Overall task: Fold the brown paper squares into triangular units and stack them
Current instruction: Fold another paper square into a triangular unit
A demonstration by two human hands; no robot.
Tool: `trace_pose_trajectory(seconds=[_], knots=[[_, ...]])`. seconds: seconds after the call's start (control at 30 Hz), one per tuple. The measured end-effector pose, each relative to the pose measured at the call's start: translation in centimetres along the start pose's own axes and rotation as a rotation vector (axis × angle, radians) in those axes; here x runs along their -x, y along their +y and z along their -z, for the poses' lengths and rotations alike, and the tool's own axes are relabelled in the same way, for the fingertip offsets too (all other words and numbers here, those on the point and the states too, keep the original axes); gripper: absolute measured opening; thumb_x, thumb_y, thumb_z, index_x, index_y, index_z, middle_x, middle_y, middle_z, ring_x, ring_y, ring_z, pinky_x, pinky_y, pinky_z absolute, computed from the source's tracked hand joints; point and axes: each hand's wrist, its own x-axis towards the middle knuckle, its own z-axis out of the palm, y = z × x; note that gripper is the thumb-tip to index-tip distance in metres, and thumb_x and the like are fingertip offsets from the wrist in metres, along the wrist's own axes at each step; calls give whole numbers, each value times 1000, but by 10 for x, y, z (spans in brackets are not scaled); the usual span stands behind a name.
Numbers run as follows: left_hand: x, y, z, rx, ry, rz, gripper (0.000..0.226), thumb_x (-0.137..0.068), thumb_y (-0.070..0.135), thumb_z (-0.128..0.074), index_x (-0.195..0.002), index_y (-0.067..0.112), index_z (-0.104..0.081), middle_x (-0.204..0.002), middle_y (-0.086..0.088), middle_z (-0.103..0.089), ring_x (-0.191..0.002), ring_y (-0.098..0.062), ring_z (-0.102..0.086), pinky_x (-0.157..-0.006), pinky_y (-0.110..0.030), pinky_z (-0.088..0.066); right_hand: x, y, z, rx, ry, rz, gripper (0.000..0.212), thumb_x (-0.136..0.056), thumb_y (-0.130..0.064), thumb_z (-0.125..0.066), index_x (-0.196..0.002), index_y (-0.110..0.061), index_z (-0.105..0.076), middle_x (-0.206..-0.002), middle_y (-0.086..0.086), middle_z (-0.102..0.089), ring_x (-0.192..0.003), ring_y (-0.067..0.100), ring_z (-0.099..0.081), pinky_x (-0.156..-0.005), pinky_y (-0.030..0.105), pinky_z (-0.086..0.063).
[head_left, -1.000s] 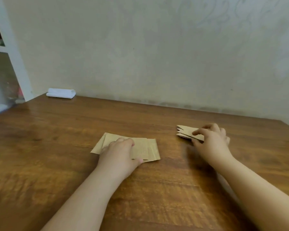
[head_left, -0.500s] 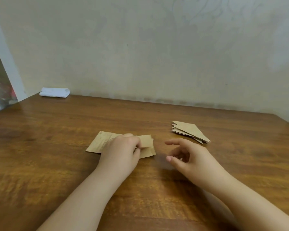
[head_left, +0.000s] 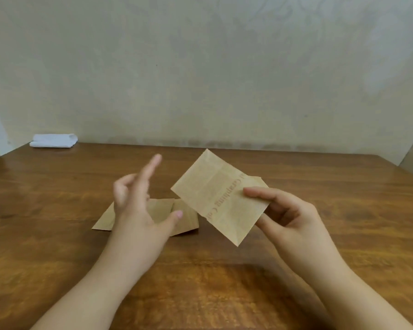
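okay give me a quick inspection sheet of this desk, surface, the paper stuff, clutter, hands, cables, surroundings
Surface: wooden table, polished, grain visible.
Job's things: brown paper square held in the air, printed text on it; flat paper pile on the table behind the left hand. Folded triangle stack not visible.
Clutter: folded white cloth at the far left edge.
Hands: right hand pinches the square's corner; left hand raised, fingers loose, holding nothing.
Cables: nothing seen.
Surroundings: pale patterned wall behind the table.

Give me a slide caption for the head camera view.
Right hand pinches a brown paper square above the table.
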Motion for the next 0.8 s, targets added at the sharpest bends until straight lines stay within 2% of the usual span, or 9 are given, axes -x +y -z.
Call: trace_pose_trajectory(seconds=[0.07,0.1,0.17,0.27,0.37,0.53,0.63,0.73,0.8], knots=[[-2,3,6,128,-70,107,104,-76,11,-77,-113,81,-8,-115,10,-49,-89,-13,-59,-76,-21,-50,0,-3,3,-113,1,-8,29,-79,0,-65,-95,-24,-72,-98,-15,-73,-95,-1,-67,-75,11,-52],[-1,6,8,191,-129,122,105,-77,9,-75,-112,83,-9,-105,6,-61,-83,-17,-64,-75,-27,-54,0,-5,4,-154,-1,-11,29,-79,2,-64,-95,-21,-72,-96,-14,-74,-94,0,-68,-73,11,-52],[5,12,9,255,-228,69,106,-79,4,-72,-111,86,-14,-92,5,-70,-79,-16,-67,-80,-31,-55,-1,-8,5,-212,-8,-14,28,-79,4,-63,-95,-17,-71,-95,-12,-74,-93,1,-69,-71,11,-53],[13,16,5,300,-323,-53,93,-80,1,-69,-111,81,-35,-100,14,-72,-96,-4,-67,-90,-26,-49,-1,-11,5,-285,-20,-20,25,-72,-3,-63,-94,-14,-70,-95,-9,-75,-93,4,-69,-71,13,-53],[14,12,3,296,-312,-98,67,-80,1,-68,-99,65,-62,-105,26,-69,-105,4,-62,-98,-24,-48,2,-14,4,-277,-62,-25,25,-68,-11,-63,-91,-16,-71,-94,-8,-75,-93,4,-69,-71,14,-54],[14,12,3,405,-239,-93,59,-79,-5,-64,-81,54,-72,-94,20,-73,-98,0,-67,-84,-14,-52,3,-17,3,-229,-66,2,21,-67,-10,-64,-85,-15,-74,-89,-9,-75,-87,3,-70,-67,13,-54],[15,15,4,487,-239,-95,46,-72,4,-65,-78,49,-74,-90,15,-75,-94,-1,-69,-81,-14,-53,2,-16,3,-198,-73,24,20,-66,-11,-66,-81,-19,-77,-86,-8,-76,-84,5,-71,-67,13,-54],[15,19,3,579,-212,-87,35,-63,9,-66,-75,40,-77,-84,10,-76,-85,-2,-70,-72,-11,-52,2,-17,2,-188,-75,59,14,-68,-30,-74,-82,-27,-78,-84,-5,-76,-80,6,-70,-70,15,-54],[16,21,1,642,-175,-61,29,-59,9,-69,-72,33,-78,-77,5,-76,-76,-2,-70,-66,-10,-51,4,-16,1,-135,-57,74,22,-66,-47,-74,-82,-32,-78,-81,-3,-75,-76,10,-68,-70,17,-53]])
